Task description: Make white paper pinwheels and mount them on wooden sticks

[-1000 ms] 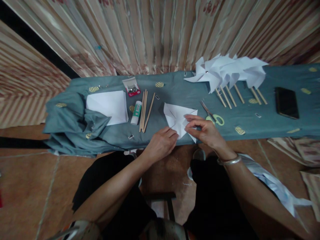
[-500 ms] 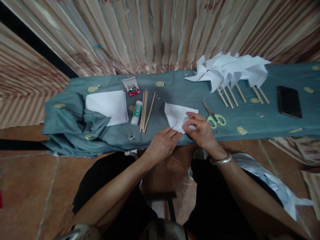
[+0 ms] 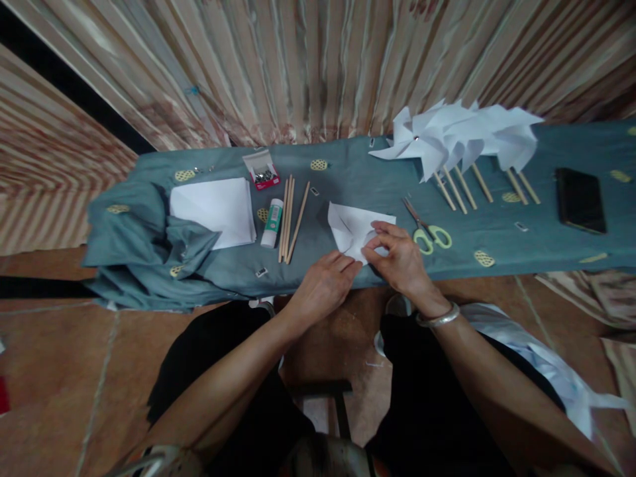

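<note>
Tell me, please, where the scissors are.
In the head view, the scissors lie right of centre, between the right hand and the black phone.

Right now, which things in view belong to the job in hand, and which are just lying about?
Likely in the job:
- folded paper, at the left hand and right hand
- paper stack
- wooden sticks
- box of metal pieces
- scissors
- paper pinwheels

Probably just lying about:
- dark phone
- glue stick, unused now; role unclear
</note>
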`<state>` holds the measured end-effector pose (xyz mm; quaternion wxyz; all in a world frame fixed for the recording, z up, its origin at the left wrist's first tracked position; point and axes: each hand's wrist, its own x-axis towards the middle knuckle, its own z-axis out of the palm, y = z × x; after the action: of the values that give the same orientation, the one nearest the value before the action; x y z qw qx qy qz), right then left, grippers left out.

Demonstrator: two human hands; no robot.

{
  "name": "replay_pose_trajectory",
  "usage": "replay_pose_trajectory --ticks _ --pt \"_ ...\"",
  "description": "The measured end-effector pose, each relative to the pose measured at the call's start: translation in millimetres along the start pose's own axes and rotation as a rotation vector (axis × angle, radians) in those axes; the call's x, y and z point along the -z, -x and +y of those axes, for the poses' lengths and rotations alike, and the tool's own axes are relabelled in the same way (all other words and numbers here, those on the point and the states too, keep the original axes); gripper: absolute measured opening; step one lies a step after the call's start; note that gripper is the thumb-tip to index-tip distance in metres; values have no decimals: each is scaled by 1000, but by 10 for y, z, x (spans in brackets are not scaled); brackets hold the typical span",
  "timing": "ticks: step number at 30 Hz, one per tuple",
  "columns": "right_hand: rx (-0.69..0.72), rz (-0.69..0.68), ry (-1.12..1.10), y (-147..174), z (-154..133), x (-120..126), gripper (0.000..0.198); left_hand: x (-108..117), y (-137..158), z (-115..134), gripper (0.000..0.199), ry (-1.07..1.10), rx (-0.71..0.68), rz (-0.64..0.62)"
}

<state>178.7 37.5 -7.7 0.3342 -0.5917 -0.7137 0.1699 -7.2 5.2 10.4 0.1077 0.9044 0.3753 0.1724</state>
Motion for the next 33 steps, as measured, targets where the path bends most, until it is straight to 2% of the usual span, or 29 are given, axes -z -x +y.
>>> replay_pose_trajectory --ticks 25,33 --pt "-2 -24 -2 -1 -6 14 6 1 -7 14 24 -2 6 -19" --pt "99 -41 12 22 -10 22 10 8 -13 20 24 -3 15 -33"
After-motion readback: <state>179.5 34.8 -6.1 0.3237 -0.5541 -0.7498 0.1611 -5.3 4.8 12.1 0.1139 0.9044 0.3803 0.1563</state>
